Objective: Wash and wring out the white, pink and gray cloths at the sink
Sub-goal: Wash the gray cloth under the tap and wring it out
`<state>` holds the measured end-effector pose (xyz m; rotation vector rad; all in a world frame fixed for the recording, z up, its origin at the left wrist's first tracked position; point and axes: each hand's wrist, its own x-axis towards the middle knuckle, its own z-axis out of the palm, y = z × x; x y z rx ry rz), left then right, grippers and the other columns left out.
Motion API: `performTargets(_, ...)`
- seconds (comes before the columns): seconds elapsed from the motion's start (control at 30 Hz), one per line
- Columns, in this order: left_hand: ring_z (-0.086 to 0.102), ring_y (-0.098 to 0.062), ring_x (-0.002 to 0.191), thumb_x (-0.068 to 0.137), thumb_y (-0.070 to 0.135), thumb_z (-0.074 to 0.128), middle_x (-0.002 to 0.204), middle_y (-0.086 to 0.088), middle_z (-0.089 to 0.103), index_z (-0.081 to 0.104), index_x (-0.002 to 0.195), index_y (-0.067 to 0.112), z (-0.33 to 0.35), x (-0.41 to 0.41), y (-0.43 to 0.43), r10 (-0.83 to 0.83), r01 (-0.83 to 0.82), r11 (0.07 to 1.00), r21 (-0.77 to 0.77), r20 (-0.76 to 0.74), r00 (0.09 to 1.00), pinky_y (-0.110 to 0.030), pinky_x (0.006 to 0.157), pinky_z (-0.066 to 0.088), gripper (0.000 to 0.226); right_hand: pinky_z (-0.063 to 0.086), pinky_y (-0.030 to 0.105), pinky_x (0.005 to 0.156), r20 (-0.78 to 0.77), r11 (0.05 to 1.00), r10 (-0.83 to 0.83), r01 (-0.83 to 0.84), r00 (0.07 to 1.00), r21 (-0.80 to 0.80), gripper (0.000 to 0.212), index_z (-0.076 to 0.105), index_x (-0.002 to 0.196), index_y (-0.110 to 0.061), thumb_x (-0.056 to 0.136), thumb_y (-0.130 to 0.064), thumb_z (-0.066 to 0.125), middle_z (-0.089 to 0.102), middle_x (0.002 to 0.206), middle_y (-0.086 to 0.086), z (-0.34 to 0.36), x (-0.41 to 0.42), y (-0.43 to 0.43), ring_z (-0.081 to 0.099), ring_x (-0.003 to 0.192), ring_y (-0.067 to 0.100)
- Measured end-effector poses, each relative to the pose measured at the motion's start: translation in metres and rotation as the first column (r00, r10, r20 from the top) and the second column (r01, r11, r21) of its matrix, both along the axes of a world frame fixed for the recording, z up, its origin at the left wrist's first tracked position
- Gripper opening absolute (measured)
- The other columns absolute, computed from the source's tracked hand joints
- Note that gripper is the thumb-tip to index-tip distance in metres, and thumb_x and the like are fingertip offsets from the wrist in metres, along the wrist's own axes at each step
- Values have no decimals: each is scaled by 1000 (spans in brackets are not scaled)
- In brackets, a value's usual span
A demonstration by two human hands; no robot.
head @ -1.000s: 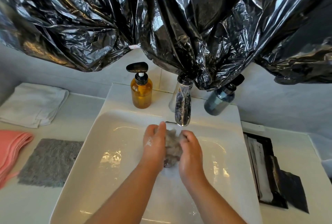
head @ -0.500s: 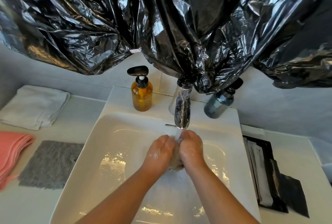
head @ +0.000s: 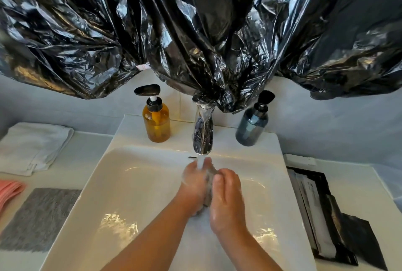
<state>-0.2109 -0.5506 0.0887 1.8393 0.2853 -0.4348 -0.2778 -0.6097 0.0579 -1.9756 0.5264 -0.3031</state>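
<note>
Over the white sink [head: 130, 183], my left hand [head: 194, 186] and my right hand [head: 227, 199] squeeze a small wet gray cloth [head: 209, 186] between them. Only a strip of the cloth shows between the palms. Water runs from the chrome faucet [head: 203, 135] onto my left hand and the cloth. On the counter to the left lie a folded white cloth [head: 32, 146], a pink cloth [head: 8, 194] cut off by the frame's edge, and a flat gray cloth [head: 39, 218].
An amber pump bottle [head: 156, 118] stands left of the faucet and a blue-gray pump bottle [head: 252, 127] right of it. Black plastic sheeting [head: 195, 31] hangs over the wall above. A black tray with packets [head: 322, 212] lies on the counter at the right.
My hands have shifted toward the faucet with the gray cloth pressed between them, the left now under the water stream. The view has tilted slightly.
</note>
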Motion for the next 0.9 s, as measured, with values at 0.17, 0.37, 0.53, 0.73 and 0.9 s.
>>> performTargets(0.17,62,-15,84,104,17,42,94,-2,66,65,106,7,-16,5,21,-264,242,957,157,135,955,-17,68,40,25,36,8,68,40,992,24,-18,999,-125,44,59,103,-24,94,-49,24,59,94,-10,-11,18,20,52,82,10)
performTargets(0.37,62,-24,63,91,18,57,67,-18,64,63,75,0,-36,2,40,-30,77,952,-297,160,987,-31,49,44,25,44,25,59,-252,996,-3,26,968,89,34,61,76,-22,101,-35,41,65,77,-3,-27,59,13,59,70,11)
performTargets(0.53,72,-28,81,96,13,55,89,-19,72,64,98,3,-48,7,51,73,-29,862,-507,67,995,-36,70,57,14,61,52,81,-39,867,-122,126,992,483,28,68,87,-24,95,-35,44,73,90,7,-30,41,16,71,89,29)
performTargets(0.73,60,-21,108,101,37,47,114,-1,64,59,110,23,-55,7,39,119,-24,927,-375,234,965,-36,99,47,21,54,39,82,99,996,-23,14,995,84,26,53,100,-36,100,-50,31,68,91,-7,-25,18,46,64,88,13)
performTargets(0.9,64,-38,109,100,11,49,118,-22,66,63,118,-3,-57,3,41,-110,193,950,-246,315,943,-38,90,56,27,51,38,83,22,995,-44,46,999,-90,30,62,97,-23,104,-42,41,66,90,-5,-13,36,33,64,90,21)
